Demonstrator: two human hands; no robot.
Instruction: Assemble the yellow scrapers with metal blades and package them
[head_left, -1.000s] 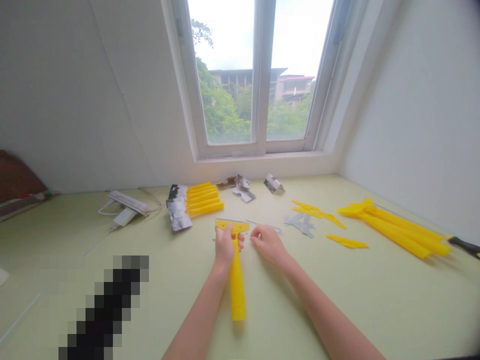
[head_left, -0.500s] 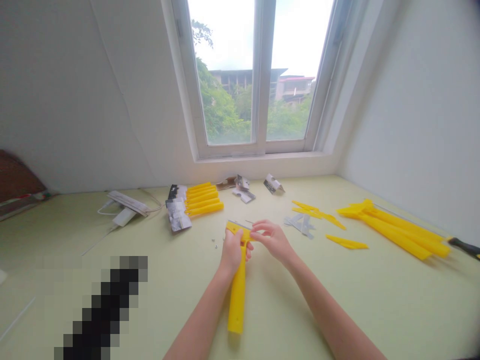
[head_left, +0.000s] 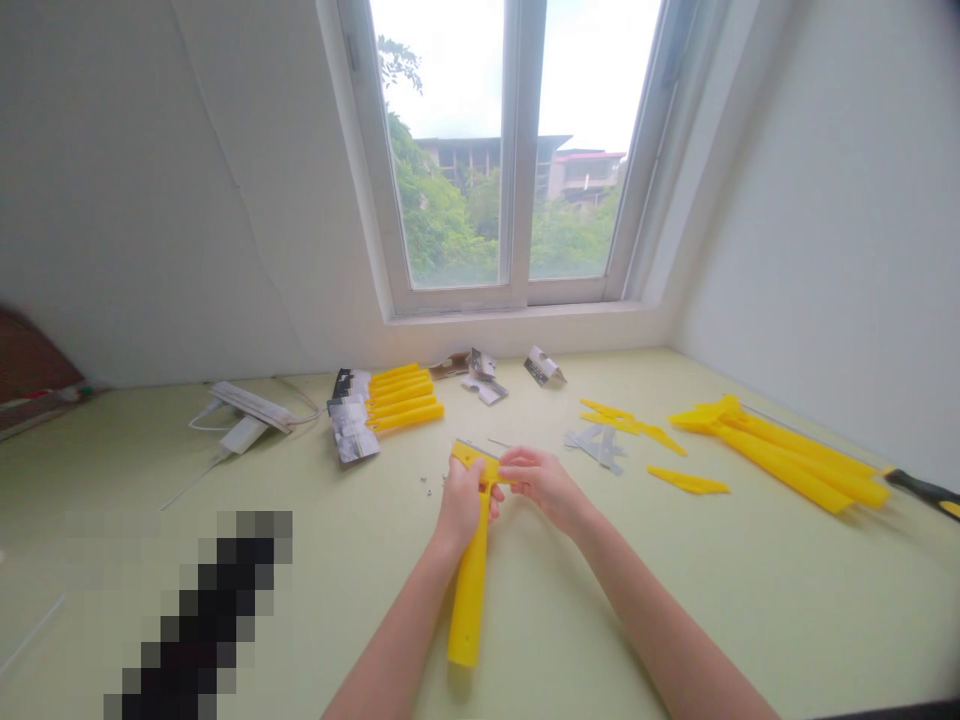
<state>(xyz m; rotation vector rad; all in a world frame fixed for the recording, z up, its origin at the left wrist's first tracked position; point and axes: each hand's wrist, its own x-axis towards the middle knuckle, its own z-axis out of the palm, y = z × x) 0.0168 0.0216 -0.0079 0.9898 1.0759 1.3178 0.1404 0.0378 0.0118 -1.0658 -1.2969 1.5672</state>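
A yellow plastic scraper [head_left: 469, 590] with a wide head and a thin metal blade along its far edge is held over the table, its handle toward me. My left hand [head_left: 461, 505] is wrapped around the head's left side, thumb on top. My right hand [head_left: 544, 490] is closed at the head's right end, fingers bent against it; whether a small part is also pinched there is hidden. A few small metal pieces [head_left: 429, 492] lie left of my left hand. Just beyond the head is a thin metal rod [head_left: 498, 442].
At the back left lie several yellow handles [head_left: 409, 405] with cards and a power strip [head_left: 255, 408]. To the right are loose yellow head pieces [head_left: 686, 481], flat grey blades [head_left: 596, 445], more yellow scrapers [head_left: 795, 465] and a black handle [head_left: 922, 490]. Folded cards [head_left: 545, 368] lie below the window.
My right fingers have curled in more at the head's right end. The scraper's handle end has swung slightly left. My left hand keeps its hold.
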